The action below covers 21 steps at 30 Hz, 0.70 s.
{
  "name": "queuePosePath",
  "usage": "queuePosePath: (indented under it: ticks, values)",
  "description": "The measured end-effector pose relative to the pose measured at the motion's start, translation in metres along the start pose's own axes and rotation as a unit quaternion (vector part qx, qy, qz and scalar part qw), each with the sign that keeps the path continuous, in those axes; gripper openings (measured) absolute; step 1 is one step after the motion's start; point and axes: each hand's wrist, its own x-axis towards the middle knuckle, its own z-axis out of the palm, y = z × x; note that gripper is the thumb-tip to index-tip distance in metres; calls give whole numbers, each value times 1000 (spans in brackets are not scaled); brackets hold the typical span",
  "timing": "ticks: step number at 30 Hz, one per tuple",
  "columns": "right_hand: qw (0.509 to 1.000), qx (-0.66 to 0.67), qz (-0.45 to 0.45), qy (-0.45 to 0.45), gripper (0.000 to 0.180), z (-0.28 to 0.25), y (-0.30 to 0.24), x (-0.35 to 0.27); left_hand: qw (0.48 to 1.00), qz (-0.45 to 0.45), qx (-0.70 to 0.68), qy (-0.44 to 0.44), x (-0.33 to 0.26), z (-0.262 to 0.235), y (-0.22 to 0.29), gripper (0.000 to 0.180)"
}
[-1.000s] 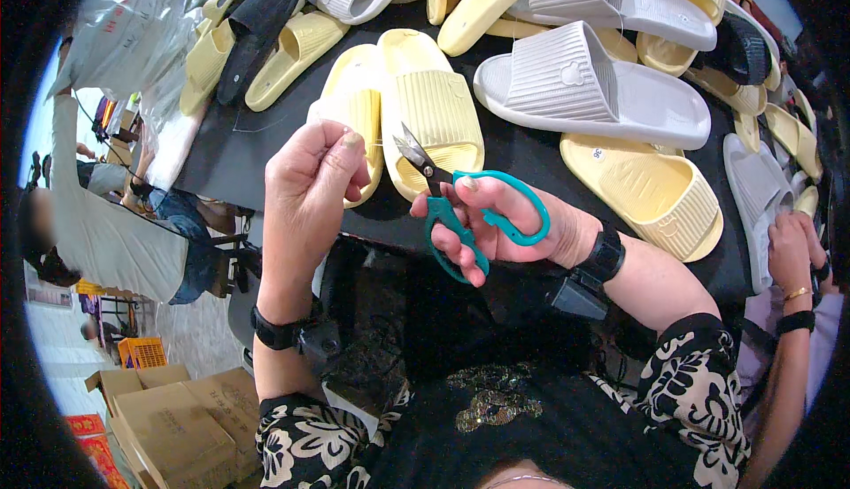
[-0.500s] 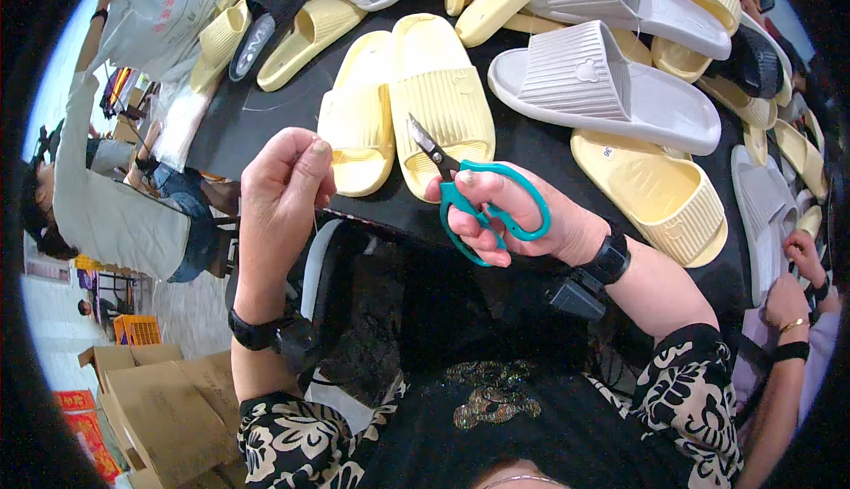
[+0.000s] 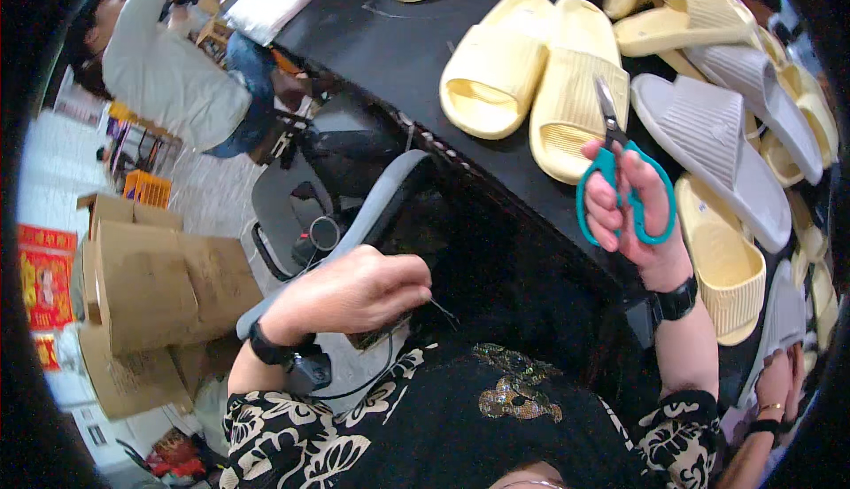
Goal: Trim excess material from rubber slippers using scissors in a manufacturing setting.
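The black table (image 3: 416, 55) runs from 11 o'clock to 3 o'clock, heaped with slippers: a yellow pair (image 3: 540, 81) at 1 o'clock, a grey slipper (image 3: 717, 152) at 2 o'clock, another yellow slipper (image 3: 722, 267) just right of your right wrist. At 9 o'clock stand cardboard boxes (image 3: 164, 285), and another person (image 3: 168, 73) sits at 10 o'clock.

Your right hand (image 3: 633, 214) grips the teal scissors (image 3: 620, 179) at 3 o'clock, fingers through the loops, blades together and pointing up toward the yellow pair. Your left hand (image 3: 354, 294) sits at 7 o'clock, low by your lap, fingers pinched shut on a thin dark thread (image 3: 440, 310) — what else it holds, I cannot tell.

The risk, as I judge it: the thread is fine and could slip from that pinch, and the raised tips sit close to the slippers, so a careless swing could nick one.

Half a second ago your left hand was up at the table edge beside the scissors — now it has dropped well away, the scissors have turned upright, and your view has swung left.
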Motion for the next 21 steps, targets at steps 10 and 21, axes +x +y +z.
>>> queuePosePath:
  ticks: [10, 21]
  values:
    - [999, -21, -15, 24, 45, -1, 6, 0, 974, -89, 187, -90, -30, 78, -84, 27]
    - [997, -5, -59, 41, 42, -11, 2, -6, 954, 173, 222, 99, 28, -30, 4, 31]
